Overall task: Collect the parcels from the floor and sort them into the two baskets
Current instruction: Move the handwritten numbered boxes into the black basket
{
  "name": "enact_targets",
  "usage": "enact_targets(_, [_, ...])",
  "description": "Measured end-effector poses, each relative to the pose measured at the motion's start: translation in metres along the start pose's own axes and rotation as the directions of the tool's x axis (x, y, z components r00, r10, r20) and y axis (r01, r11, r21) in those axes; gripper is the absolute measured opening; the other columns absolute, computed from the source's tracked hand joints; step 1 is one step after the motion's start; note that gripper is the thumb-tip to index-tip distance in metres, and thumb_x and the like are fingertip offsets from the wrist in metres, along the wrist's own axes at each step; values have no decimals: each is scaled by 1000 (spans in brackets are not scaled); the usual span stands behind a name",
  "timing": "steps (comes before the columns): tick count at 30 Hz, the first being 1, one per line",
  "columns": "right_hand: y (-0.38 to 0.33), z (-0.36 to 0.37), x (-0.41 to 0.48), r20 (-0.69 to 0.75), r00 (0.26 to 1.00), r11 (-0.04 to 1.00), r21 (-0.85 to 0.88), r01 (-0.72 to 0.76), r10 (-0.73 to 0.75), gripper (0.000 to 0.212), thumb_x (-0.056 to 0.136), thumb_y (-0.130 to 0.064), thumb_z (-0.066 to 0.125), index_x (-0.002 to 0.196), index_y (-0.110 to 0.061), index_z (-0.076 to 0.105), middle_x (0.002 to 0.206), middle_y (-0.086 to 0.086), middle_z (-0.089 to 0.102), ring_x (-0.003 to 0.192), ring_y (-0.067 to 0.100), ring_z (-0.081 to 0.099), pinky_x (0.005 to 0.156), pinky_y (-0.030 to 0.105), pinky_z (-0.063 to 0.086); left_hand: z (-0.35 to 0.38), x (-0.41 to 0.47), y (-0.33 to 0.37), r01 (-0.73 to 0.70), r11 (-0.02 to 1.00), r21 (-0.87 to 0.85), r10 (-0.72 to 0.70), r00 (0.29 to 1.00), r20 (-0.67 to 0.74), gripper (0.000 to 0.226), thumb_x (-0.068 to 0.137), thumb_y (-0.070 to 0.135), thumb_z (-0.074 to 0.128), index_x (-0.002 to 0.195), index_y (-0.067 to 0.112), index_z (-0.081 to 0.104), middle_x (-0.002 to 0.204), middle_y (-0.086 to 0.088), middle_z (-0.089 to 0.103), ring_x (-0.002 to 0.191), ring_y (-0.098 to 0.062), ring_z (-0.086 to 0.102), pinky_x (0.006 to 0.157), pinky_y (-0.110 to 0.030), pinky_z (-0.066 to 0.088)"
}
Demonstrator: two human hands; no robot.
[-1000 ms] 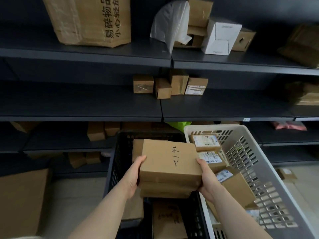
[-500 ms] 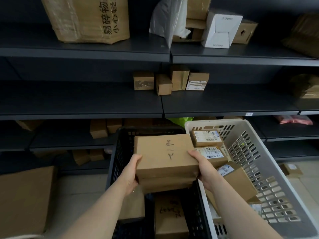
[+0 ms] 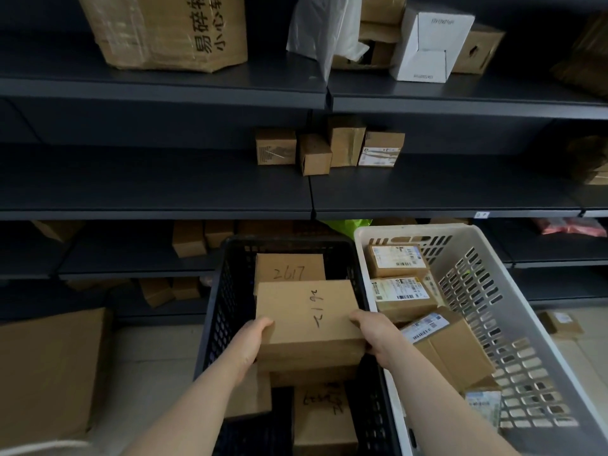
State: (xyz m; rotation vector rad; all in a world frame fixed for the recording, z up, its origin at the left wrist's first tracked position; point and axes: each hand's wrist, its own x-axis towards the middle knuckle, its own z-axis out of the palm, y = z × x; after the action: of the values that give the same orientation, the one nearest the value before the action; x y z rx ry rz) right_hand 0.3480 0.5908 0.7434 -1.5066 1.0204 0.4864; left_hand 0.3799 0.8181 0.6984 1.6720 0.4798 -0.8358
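A large plain brown cardboard carton (image 3: 46, 376) stands on the pale floor at the far left, in front of dark grey metal shelving (image 3: 154, 182) that carries scattered small boxes. Next to the right, the left hand (image 3: 255, 340) is curled round the near left corner of a flat rectangular brown cardboard parcel (image 3: 307, 319), fingers over the top edge and the rest under its side. The parcel has no printed label, only a dark handwritten scrawl running across its top face; it seems to be the upper one of a small stack, with a second brown layer showing just under it. It is held level inside the mouth of the black perforated plastic basket (image 3: 218, 304), above other unlabelled brown boxes there, one marked "2617" at the far end and another with handwriting near the bottom. The right hand (image 3: 378, 337) clasps the parcel's near right corner the same way, thumb on top. Just beside it, touching the black one, sits the white slotted plastic basket (image 3: 513, 324), holding brown boxes that bear white printed barcode labels
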Motion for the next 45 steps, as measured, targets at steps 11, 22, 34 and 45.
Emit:
enact_targets(11, [-31, 24, 27, -40, 989, 986, -86, 142, -146, 34, 97, -15, 44, 130, -12, 53, 115, 6, 58, 107, 26, 54, 97, 40, 46, -15, 16, 47, -67, 968, 242, 96, 989, -109, 42, 96, 31, 49, 133, 11, 48, 115, -5, 59, 97, -18, 56, 67, -27, 44])
enact_targets(22, [-16, 6, -2, -39, 983, 977, 108, 184, -181, 4, 94, -21, 52, 94, -23, 55, 99, 0, 57, 89, 15, 50, 85, 31, 39, 5, -14, 56, -271, 955, 122, 294, 923, -250, 24, 98, 25, 44, 119, 16, 53, 102, -3, 61, 90, -20, 58, 66, -29, 46])
enact_targets(34, [42, -86, -57, -202, 945, 912, 270, 307, -258, 33, 97, -23, 52, 126, -9, 61, 110, 7, 68, 106, 23, 64, 98, 41, 49, 114, -85, 62, -440, 879, 185, 464, 878, -118, 37, 101, 24, 44, 136, 13, 49, 132, -4, 54, 119, -21, 49, 98, -32, 37])
enact_targets(45, [179, -311, -116, -406, 895, 834, 415, 363, -187, 20, 97, -15, 51, 107, -9, 67, 105, 12, 70, 100, 29, 66, 90, 38, 53, 355, -173, 24, -517, 835, 188, 492, 855, 166, 22, 99, 28, 46, 89, 17, 62, 88, -7, 63, 86, -25, 60, 85, -39, 49])
